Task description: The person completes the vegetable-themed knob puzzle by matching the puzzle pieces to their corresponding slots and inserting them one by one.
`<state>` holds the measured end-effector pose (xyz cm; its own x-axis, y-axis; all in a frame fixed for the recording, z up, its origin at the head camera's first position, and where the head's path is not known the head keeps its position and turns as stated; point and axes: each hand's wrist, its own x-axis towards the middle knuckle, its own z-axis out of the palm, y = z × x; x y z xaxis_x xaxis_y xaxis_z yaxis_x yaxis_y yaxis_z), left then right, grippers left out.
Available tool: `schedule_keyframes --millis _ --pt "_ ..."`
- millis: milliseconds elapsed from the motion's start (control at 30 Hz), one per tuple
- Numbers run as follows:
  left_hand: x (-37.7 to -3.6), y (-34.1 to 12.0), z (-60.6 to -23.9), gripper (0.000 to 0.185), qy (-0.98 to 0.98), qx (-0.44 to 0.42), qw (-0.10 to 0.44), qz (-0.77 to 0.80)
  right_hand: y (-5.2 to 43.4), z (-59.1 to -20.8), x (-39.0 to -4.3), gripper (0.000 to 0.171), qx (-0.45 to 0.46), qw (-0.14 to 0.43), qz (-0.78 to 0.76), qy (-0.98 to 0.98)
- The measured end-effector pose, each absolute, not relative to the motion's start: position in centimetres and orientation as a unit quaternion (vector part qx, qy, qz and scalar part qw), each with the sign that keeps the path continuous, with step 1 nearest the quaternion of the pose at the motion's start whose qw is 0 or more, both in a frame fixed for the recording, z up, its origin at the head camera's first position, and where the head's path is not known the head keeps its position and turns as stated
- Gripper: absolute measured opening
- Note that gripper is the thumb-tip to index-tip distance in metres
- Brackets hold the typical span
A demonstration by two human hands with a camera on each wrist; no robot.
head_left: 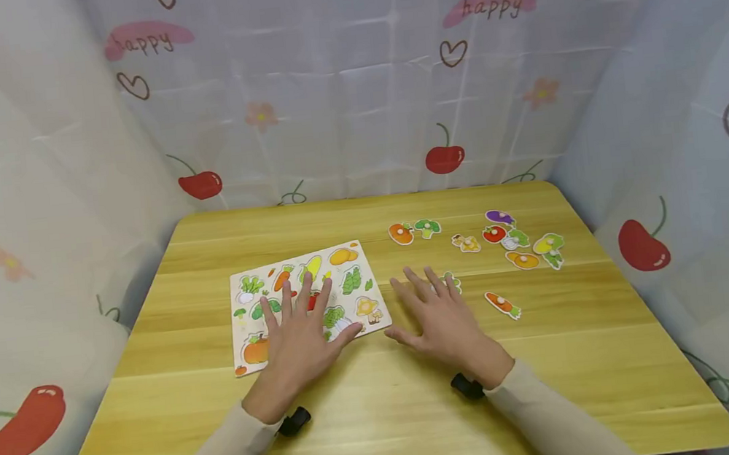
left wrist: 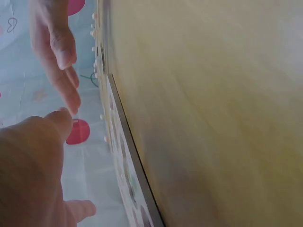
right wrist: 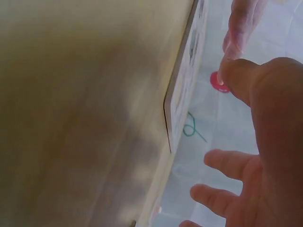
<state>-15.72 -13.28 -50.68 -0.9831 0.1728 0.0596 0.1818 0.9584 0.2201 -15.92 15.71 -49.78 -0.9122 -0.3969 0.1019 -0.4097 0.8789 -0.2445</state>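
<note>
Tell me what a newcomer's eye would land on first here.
Probably the left hand, spread over the picture board, and the right hand, spread over the table beside it. Next come the colorful loose pieces, scattered right of the board. Behind hangs a white curtain with red cherries.

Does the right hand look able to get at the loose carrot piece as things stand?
Probably yes: the right hand holds nothing, and the loose carrot piece lies to its right, uncovered, with only tabletop between.

Whitish puzzle board (head_left: 348, 302) (vegetable-patterned)
</note>
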Motion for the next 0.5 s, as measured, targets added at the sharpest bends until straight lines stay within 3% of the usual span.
schedule_keyframes --millis 500 --pt "-14.5 -17.8 -51.0 0.108 -0.989 -0.022 -0.043 -0.142 14.8 -51.1 -14.7 0.085 0.248 -0.051 0.131 -0.959"
